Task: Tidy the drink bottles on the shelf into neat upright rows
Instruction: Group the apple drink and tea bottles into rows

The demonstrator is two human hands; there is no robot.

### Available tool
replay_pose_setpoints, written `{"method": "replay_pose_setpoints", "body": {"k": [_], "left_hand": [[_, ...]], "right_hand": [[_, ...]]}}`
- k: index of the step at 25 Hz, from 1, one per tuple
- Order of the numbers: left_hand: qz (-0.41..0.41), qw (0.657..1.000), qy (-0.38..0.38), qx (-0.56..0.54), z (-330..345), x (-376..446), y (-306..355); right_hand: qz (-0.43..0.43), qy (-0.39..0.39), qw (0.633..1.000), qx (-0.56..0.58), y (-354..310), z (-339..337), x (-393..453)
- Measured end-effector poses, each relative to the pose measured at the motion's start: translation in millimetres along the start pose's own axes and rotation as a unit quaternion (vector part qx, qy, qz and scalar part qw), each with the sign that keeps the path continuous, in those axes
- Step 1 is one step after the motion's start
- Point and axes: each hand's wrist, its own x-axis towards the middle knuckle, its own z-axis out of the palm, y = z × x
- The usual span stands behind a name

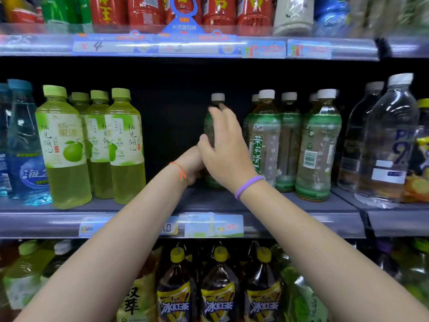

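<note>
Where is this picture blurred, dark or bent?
Head view: top-shelf red bottles and the right edge smear with blur; the gap behind the held bottle lies in deep shadow; shelf rail bows from the wide lens; both hands stay sharp.

Both arms reach into the gap on the middle shelf (301,205). The right hand (224,149) wraps a green tea bottle (210,126) standing upright far back, white cap showing above the fingers (217,115). The left hand (191,163) sits low at that bottle's base, mostly hidden behind the right; its grasp cannot be made out. Pale green pomelo drinks (123,147) stand to the left, more jasmine tea bottles (264,140) just right, then clear water bottles (385,145).
</note>
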Motion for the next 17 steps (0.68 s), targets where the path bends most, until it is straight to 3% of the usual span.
{"method": "replay_pose_setpoints", "body": {"k": [2, 4, 6, 8, 11, 13, 15, 17], "left_hand": [[0.003, 1.0, -0.008, 0.011, 12.5, 1.0, 0.7], [0.006, 0.999, 0.005, 0.049, 21.7, 7.8, -6.5], [0.001, 0.987, 0.089, 0.131, 30.0, 11.7, -9.8], [0.015, 0.958, 0.225, 0.175, 39.4, 11.7, -9.4], [0.053, 0.958, 0.231, 0.161, 53.3, 13.8, -6.4], [0.029, 0.965, 0.224, 0.137, 59.2, 17.1, -11.1], [0.005, 0.958, 0.241, 0.157, 59.3, 19.1, -17.0], [-0.006, 0.949, 0.261, 0.178, 59.1, 17.9, -18.5]], "right_hand": [[-0.001, -0.023, 0.999, -0.038, 12.1, -7.0, -3.0], [-0.012, 0.002, 1.0, -0.024, 21.4, -12.9, -9.8], [-0.06, 0.097, 0.993, -0.033, 26.4, -22.8, -17.2], [-0.088, 0.183, 0.977, -0.058, 28.9, -39.2, -22.4], [-0.007, 0.222, 0.973, -0.061, 44.0, -59.0, -30.6], [0.121, 0.152, 0.981, -0.009, 54.7, -67.4, -39.3], [0.237, 0.018, 0.971, 0.017, 60.7, -71.3, -47.5], [0.252, -0.075, 0.965, -0.003, 62.8, -73.4, -53.6]]}}
